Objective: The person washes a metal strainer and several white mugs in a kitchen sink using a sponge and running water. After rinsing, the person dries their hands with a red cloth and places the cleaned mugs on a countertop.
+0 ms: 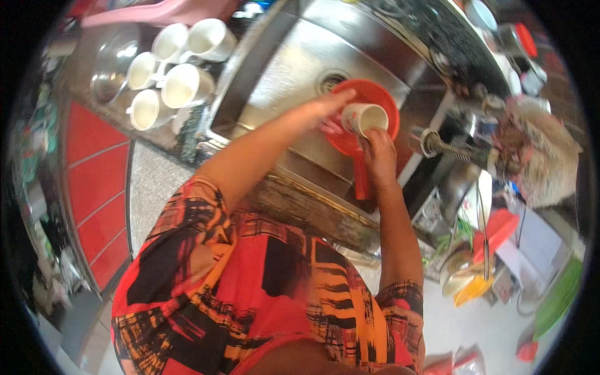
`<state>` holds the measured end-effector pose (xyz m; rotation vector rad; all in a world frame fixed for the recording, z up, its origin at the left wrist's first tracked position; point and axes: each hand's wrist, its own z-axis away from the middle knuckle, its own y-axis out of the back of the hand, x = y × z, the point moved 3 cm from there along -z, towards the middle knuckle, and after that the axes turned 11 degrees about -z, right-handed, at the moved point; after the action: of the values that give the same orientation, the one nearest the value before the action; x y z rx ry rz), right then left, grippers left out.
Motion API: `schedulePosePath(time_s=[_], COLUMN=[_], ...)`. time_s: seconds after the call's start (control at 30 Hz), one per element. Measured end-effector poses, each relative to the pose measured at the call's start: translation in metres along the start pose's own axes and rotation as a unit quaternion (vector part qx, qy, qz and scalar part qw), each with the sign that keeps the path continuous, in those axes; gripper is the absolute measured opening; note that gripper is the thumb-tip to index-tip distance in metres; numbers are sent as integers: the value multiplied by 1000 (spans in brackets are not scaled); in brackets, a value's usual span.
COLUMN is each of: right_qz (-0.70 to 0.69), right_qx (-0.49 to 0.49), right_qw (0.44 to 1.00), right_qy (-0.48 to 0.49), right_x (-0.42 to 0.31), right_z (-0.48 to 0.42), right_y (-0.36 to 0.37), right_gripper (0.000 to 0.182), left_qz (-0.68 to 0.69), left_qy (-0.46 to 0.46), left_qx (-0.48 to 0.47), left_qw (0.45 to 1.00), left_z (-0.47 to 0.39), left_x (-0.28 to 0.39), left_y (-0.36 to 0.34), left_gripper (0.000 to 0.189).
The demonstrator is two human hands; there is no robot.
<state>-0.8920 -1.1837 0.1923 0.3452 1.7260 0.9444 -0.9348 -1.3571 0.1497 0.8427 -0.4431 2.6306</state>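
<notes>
My right hand point(380, 149) grips the rim of a white mug point(358, 116) with a printed pattern, its mouth tilted towards the right. The mug is above a red plastic dipper point(389, 93), whose straight handle points back towards me. Near the mug's base is my left hand point(332, 110), blurred, its fingers spread apart; whether they touch the mug is unclear. Beneath the dipper is a stainless-steel sink point(286, 70), with a round drain point(330, 80) just beyond the dipper's left edge.
Several white cups point(185, 86) stand on the counter left of the sink, beside a shiny steel vessel point(115, 65). A pink plastic item point(154, 11) lies behind them. A coiled spring-like piece point(445, 150) juts out at the right, near cluttered utensils and a red-lidded jar point(525, 40).
</notes>
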Motion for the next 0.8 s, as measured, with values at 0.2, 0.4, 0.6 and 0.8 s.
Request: schedulePosePath(time_s=[0.2, 0.4, 0.6, 0.8], right_qz=[56, 186, 126, -494], right_qx=[-27, -37, -201, 8], right_qw=[993, 974, 965, 739], right_qy=[99, 126, -111, -458], right_x=[-37, -55, -36, -42], right_z=[-6, -13, -25, -36], right_y=[32, 21, -5, -28], right_gripper=[24, 16, 23, 30], left_qz=[293, 386, 414, 335], left_qy=[19, -14, -91, -225], left_qx=[-222, -219, -74, 30], left_qw=[930, 896, 902, 914], left_z=[-10, -17, -31, -30], left_x=[7, -10, -18, -20], left_y=[-29, -31, -33, -22], left_gripper=[63, 47, 36, 42])
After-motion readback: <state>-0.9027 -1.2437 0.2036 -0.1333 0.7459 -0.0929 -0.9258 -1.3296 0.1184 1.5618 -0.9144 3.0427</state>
